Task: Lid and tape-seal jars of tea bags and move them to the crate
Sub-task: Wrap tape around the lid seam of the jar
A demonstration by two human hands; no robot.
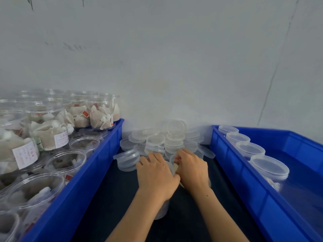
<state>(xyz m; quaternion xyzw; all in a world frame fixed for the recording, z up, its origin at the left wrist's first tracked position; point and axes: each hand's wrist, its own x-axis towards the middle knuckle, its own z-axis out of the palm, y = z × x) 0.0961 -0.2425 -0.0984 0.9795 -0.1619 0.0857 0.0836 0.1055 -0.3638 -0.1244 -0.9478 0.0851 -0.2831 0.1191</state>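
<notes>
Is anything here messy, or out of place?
Only the loose lids look untidy: they lie in a jumbled heap against the wall, several tilted, one propped nearly on edge. The lidded jars in the right crate stand in a neat row. Nothing looks spilled or broken.

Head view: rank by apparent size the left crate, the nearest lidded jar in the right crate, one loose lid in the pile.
1. left crate, largest by far.
2. nearest lidded jar in the right crate.
3. loose lid at the pile's back; smallest, though it's farther away, so the gap is exaggerated.
</notes>
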